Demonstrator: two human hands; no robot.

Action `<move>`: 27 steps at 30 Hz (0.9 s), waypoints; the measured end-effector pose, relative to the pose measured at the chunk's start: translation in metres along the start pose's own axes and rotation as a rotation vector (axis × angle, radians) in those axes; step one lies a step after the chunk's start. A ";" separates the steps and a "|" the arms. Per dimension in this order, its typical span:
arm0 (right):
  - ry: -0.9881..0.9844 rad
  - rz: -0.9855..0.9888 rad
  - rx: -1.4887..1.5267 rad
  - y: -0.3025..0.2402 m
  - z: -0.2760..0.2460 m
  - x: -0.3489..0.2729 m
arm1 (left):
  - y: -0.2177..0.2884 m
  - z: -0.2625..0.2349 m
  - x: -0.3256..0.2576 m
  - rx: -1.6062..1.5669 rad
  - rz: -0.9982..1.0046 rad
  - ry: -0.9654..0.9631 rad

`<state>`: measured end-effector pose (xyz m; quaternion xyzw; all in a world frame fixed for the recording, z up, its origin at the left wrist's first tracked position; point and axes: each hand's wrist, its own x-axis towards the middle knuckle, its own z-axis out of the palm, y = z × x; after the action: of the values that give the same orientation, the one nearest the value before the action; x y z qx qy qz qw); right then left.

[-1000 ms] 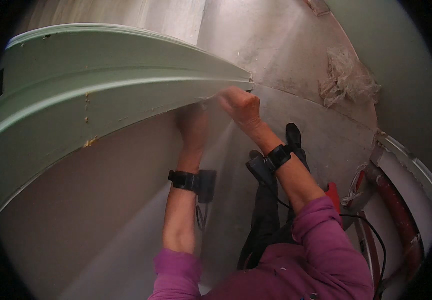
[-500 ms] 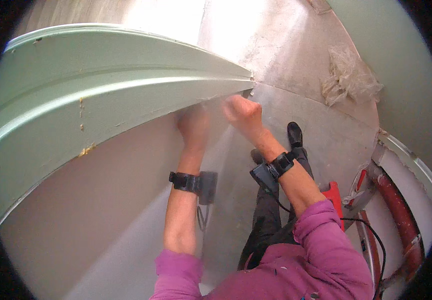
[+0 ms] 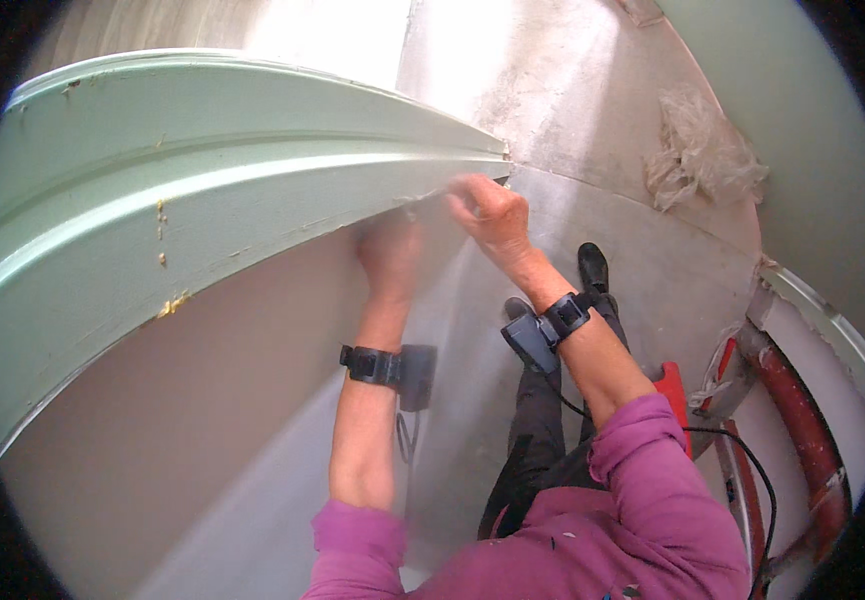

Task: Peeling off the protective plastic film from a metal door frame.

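A pale green metal door frame with a raised ridge curves across the left and upper part of the view. Yellow dried bits, perhaps foam, stick to its lower edge. My left hand is raised against the grey wall below that edge; its fingers are smeared and partly lost under the frame. To its right, my right hand is beside the frame's narrow right end, thumb and fingers drawn together. Whatever they pinch, if anything, is too small to make out. Black straps with small boxes circle both wrists.
Crumpled clear plastic lies on the concrete floor at the upper right. Close to my right side are a red object, red-handled pliers or shears and a dark red pipe. A black cable runs past my right arm.
My right hand has turned slightly and shifted a little up toward the frame edge, with less blur. The left hand stays in nearly the same place.
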<state>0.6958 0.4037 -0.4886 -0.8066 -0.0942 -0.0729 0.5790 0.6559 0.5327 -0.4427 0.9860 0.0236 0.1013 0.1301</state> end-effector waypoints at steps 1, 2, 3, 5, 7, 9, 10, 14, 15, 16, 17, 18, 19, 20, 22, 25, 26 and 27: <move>-0.023 0.008 -0.025 0.001 0.000 -0.001 | 0.000 0.000 0.000 0.003 0.017 0.015; -0.022 0.008 -0.024 0.002 0.001 -0.001 | 0.000 0.000 0.000 0.004 0.018 0.014; -0.025 0.030 -0.026 0.003 0.002 -0.002 | 0.000 -0.001 -0.001 -0.001 0.006 0.000; -0.028 0.053 -0.025 0.004 0.004 -0.002 | -0.002 -0.001 -0.002 -0.002 -0.006 -0.017; -0.017 0.024 -0.053 0.005 0.005 -0.001 | -0.002 0.000 -0.002 -0.039 0.007 0.034; -0.003 0.013 -0.033 0.004 0.004 0.001 | -0.003 -0.001 -0.002 -0.017 0.015 0.022; 0.010 0.002 -0.017 0.005 0.004 0.001 | -0.002 -0.001 -0.002 0.001 0.021 0.009; 0.020 0.016 0.042 0.005 0.005 0.002 | 0.000 -0.001 -0.001 -0.030 0.006 -0.008; 0.018 0.001 0.013 0.006 0.006 0.002 | 0.001 -0.002 0.000 -0.050 -0.013 -0.015; 0.015 -0.014 -0.017 0.007 0.007 0.002 | 0.001 -0.001 -0.001 -0.071 -0.031 -0.021; 0.016 -0.014 -0.017 0.008 0.007 0.003 | 0.000 0.000 -0.001 -0.072 -0.031 -0.022; 0.006 -0.009 -0.010 0.009 0.008 0.003 | 0.000 0.001 -0.002 -0.059 -0.029 -0.016; -0.003 -0.003 -0.002 0.009 0.008 0.004 | -0.001 0.001 -0.002 -0.045 -0.027 -0.011; -0.002 -0.003 -0.002 0.008 0.007 0.004 | -0.001 0.001 -0.002 -0.046 -0.026 -0.011; -0.004 0.024 0.054 0.006 0.006 0.003 | -0.001 0.000 -0.002 -0.031 0.002 -0.002; -0.039 0.107 0.225 -0.001 0.000 -0.004 | 0.000 -0.002 -0.002 -0.027 0.005 0.015; -0.039 0.107 0.224 -0.004 -0.002 -0.007 | 0.000 -0.002 -0.002 -0.027 0.004 0.015; -0.061 0.091 0.273 -0.008 -0.004 -0.011 | 0.001 -0.003 -0.002 -0.034 -0.007 0.006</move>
<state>0.6834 0.4023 -0.4821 -0.7257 -0.0841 -0.0088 0.6828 0.6534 0.5326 -0.4400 0.9833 0.0256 0.1041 0.1470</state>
